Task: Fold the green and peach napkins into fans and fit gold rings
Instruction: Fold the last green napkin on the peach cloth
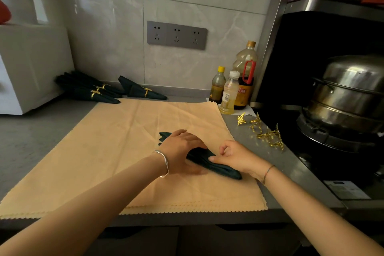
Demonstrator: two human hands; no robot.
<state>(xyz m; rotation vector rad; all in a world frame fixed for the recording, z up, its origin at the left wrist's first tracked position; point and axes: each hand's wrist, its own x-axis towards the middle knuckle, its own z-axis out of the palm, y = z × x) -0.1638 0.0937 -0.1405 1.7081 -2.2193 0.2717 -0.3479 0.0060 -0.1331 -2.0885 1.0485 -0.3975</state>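
Head view, grip first: left hand (180,147) lies palm down across the green napkin (220,169), fingers fairly straight, pressing the pleats flat. Whether the fingertips hook over the far edge cannot be told. Right hand (234,156) sits just beside it. Its thumb tip touches the top of the cloth and its fingers are curled above; whether they pinch a fold cannot be told.

Location of work piece: the green napkin is gathered into a narrow dark strip lying diagonally on the stack of peach napkins (104,151), which is spread flat on the counter (41,131). One end shows beyond the left hand, the other tapers toward the right wrist.

Surroundings: loose gold rings (268,136) lie on the counter to the right, apart from both hands. Finished green fans (91,89), already ringed, rest at the back beside a white appliance (31,68).

Assessment: step in hand appears to be holding the pleats of this green piece before ringing; no ring is on it yet. The next move likely calls for one hand to keep the pleats compressed while the other reaches right for a ring and slides it over the tapered end.
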